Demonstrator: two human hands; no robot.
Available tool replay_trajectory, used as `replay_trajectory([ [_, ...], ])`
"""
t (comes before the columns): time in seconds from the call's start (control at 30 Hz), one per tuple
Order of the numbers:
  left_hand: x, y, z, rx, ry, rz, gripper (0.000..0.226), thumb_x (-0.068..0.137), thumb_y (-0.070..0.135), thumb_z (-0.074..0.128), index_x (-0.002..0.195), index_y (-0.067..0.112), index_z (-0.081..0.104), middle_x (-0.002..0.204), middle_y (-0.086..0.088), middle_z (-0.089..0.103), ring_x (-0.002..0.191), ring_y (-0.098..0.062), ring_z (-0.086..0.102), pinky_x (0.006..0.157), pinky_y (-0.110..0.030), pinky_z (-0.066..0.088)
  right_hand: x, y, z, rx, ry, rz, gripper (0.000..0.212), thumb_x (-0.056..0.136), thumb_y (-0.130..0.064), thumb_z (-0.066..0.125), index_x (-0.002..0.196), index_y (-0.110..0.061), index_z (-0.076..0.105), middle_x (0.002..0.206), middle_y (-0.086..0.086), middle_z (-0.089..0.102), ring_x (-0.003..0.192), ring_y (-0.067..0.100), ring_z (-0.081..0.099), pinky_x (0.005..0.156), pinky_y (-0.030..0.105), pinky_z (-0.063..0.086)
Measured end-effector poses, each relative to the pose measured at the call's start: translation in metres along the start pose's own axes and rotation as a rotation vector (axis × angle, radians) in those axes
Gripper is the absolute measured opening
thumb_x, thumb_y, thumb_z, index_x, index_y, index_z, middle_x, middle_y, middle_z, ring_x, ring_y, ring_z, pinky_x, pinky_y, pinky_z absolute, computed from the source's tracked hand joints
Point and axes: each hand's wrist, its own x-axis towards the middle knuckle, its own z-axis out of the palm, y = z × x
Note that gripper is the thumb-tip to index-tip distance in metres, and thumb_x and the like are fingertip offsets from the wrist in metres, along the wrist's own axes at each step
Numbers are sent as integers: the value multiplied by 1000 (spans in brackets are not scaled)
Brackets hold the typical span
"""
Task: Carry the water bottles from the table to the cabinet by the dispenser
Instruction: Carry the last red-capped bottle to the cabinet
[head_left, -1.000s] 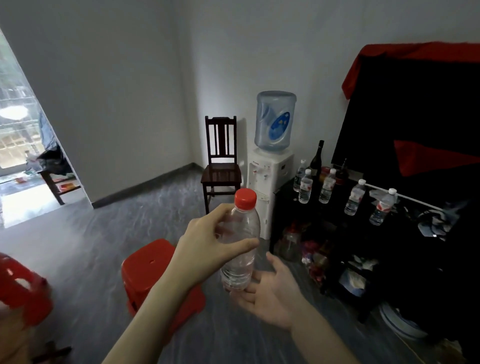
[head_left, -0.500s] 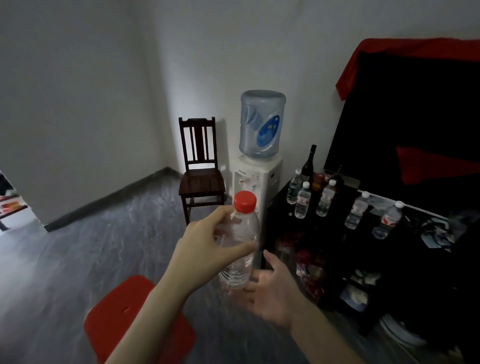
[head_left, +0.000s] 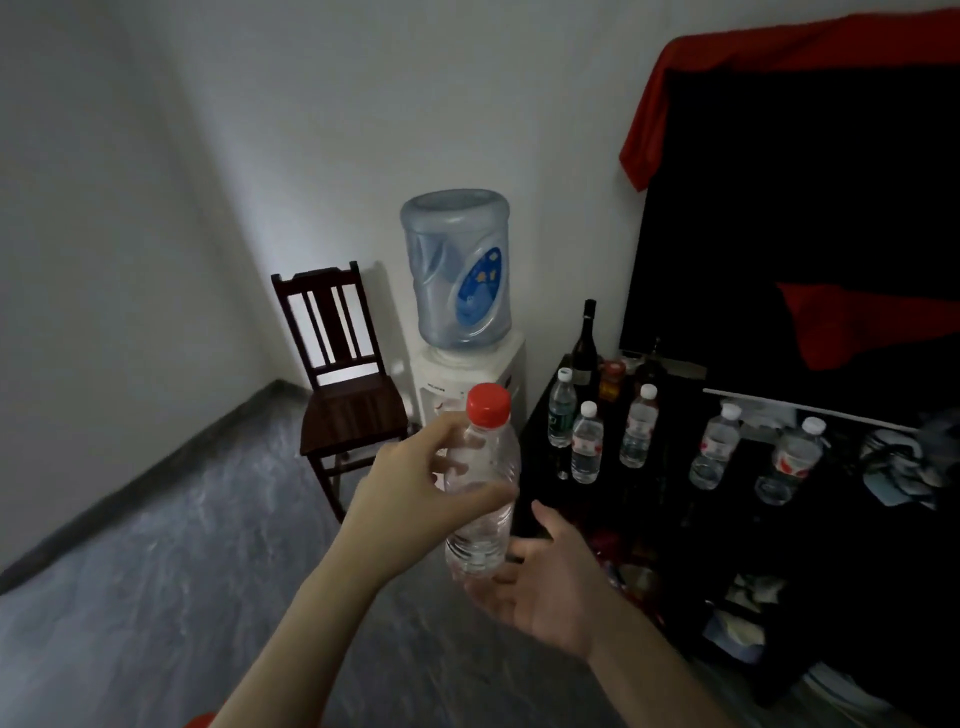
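Left hand grips the red-capped bottle upright; right hand spread beneath (base contact unclear).

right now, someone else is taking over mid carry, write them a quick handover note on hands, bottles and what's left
Left hand grips the red-capped bottle upright around its middle.
Right hand is open, palm up, under the bottle's base.
Five clear bottles already stand on the black cabinet right of the dispenser.
Left: set this bottle on the cabinet. The table is out of view, so any remaining bottles can't be counted.
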Motion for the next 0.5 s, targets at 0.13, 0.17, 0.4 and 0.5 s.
replay_trajectory([
  [0.13,71,-4,16,-8,-37,61,45,61,69,74,102,63,57,105,32,68,95,5,67,85,-29,60,31,-55,-7,22,21,-51,76,99,-58,38,123,11,60,121,33,65,111,41,59,85,41,50],
  [0.17,86,-6,20,-13,-46,65,47,59,71,74,102,65,56,105,32,68,96,6,67,86,-30,60,36,-68,-9,40,31,-64,75,100,-57,38,122,11,60,120,33,65,110,41,60,85,41,51],
  [0.4,183,-12,52,-32,-109,116,52,59,72,75,106,53,60,101,30,71,92,6,68,83,-30,57,74,-136,-30,96,84,-105,77,98,-59,41,128,9,57,122,32,65,108,41,64,83,43,54],
  [0.5,224,-15,69,-44,-162,146,59,59,74,73,110,45,63,97,24,73,88,4,69,83,-35,59,92,-166,-42,129,126,-140,75,99,-58,41,127,9,58,121,32,65,109,42,63,86,44,52],
])
